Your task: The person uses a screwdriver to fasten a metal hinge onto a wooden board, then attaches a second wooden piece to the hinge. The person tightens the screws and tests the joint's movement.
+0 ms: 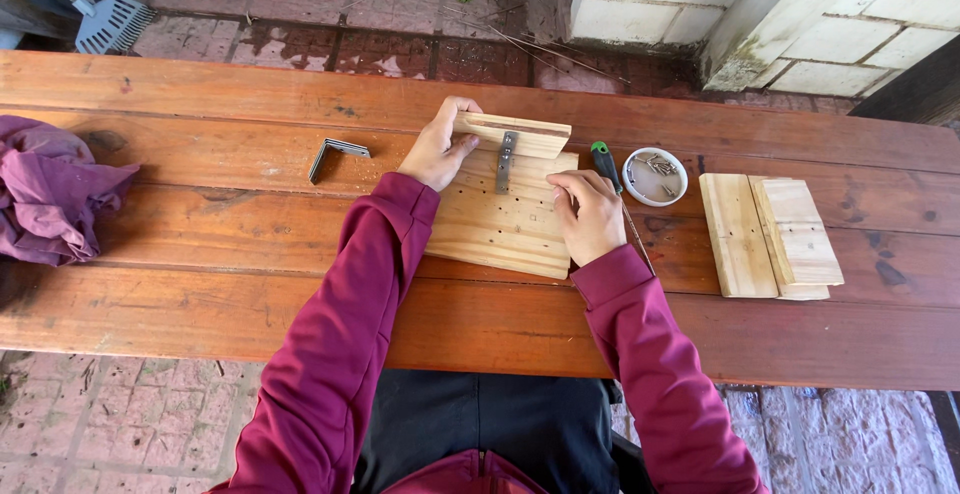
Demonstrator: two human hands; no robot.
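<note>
A long red-brown table (pixel 200 284) is set on a brick floor. A pale board (pixel 505 224), drilled with rows of small holes, lies flat at its middle. A smaller strip (pixel 515 134) is stood on edge along the board's far side and is gripped at its left end by the left hand (pixel 437 149), thumb over the top. A grey metal bracket (pixel 506 161) is seated in the corner between strip and board, one leg on each.

The right hand (pixel 588 216) rests on the board's right edge, fingers curled; whether a screw is pinched there cannot be told. A green-handled screwdriver (pixel 604 164) lies just beyond that hand, beside a white dish (pixel 655 176) of screws.

Step judged in hand: fixing the bracket to join strip and board. Next move, by judgement, calls for the strip to be kept square while a screw is set in a bracket hole.

Also noted: spare boards (pixel 770 236) at right, a second bracket (pixel 335 154) at left, a purple cloth (pixel 50 194) at the far left.
</note>
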